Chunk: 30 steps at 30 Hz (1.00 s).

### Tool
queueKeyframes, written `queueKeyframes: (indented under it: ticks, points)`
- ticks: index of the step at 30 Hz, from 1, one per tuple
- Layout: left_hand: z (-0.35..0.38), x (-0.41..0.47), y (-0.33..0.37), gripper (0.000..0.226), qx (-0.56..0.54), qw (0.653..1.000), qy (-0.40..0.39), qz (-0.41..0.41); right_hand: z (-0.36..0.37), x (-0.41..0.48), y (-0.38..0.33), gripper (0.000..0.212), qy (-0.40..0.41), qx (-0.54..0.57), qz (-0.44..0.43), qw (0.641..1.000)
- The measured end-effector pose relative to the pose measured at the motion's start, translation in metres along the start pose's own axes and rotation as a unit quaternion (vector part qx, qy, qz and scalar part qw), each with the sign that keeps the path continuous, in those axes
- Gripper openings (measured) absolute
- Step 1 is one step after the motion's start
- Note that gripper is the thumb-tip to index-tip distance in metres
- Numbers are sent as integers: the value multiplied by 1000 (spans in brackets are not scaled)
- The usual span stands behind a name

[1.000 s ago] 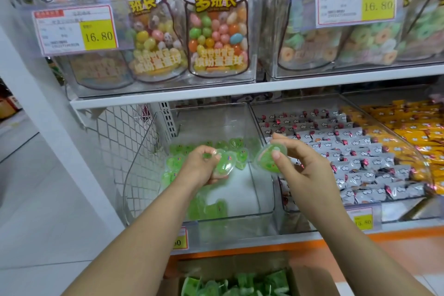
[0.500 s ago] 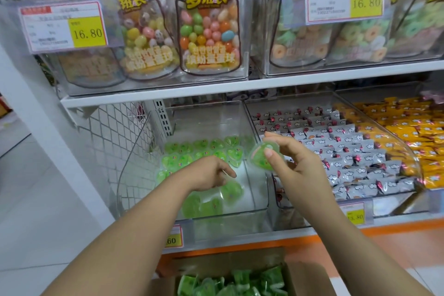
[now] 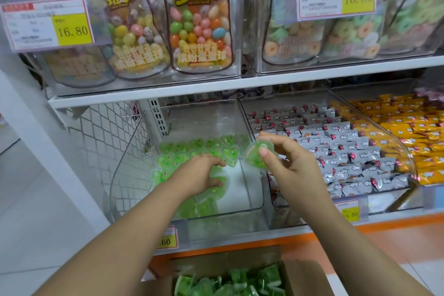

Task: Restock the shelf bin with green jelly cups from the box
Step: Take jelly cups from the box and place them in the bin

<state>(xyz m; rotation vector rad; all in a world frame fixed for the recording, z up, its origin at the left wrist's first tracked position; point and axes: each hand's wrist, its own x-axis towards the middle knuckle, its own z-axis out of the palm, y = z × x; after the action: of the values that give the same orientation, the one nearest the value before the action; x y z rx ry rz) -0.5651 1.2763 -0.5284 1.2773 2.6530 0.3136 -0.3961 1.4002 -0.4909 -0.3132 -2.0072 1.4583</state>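
- Since a second ago the left hand [image 3: 200, 174] has dropped from above the bin [image 3: 240, 212] down into it. The cup it carried then is no longer raised and seems to have joined the others on the floor of the bin.
- That hand now lies palm down on the laid cups [image 3: 189, 148], fingers stretched out and thumb apart, apparently gripping nothing.
- The right hand [image 3: 298, 166] has hardly moved. It pinches one jelly cup [image 3: 259, 155] between thumb and fingertips, held over the right edge of the bin beside the wall shared with the grey-wrapped sweets [image 3: 336, 142].
- The two hands are apart, the right one higher.
- Rows of green cups cover the back and left of the bin, while the front right corner [image 3: 236, 182] shows bare white bottom. The box [image 3: 305, 274] below the shelf holds plenty more, so the restock looks well short of finished.
- The step in hand is seating cups neatly. To do it well, the left hand should nudge its cup flush against its neighbours and lid up — then clear out of the way.
- The right hand should bring its cup leftward over the divider and down into the bare corner, rather than letting go from height, where it could tip or land among the sweets.
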Motion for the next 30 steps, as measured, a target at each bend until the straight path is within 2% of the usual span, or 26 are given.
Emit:
queueKeyframes:
  ticks: [5, 12, 17, 22, 25, 30]
  points:
    - [-2, -2, -7, 71, 95, 994, -54, 4, 0, -1, 0, 25, -8, -8, 0, 1000]
    - [-7, 4, 5, 76, 164, 981, -98, 32, -1, 1, 1, 24, -13, -16, 0, 1000]
    - [-2, 2, 1, 73, 136, 989, -57, 16, -2, 1, 1, 25, -12, -14, -1, 1000]
    - [-2, 4, 2, 67, 17, 993, 89, -79, -1, 1, -1, 24, -16, -21, -9, 1000]
    - [1, 8, 3, 67, 57, 987, 83, -123, 0, 1, -1, 24, -15, -21, -12, 1000]
    - [3, 13, 9, 62, 133, 980, 68, -128, 0, 1, 0, 22, -18, -14, -10, 1000]
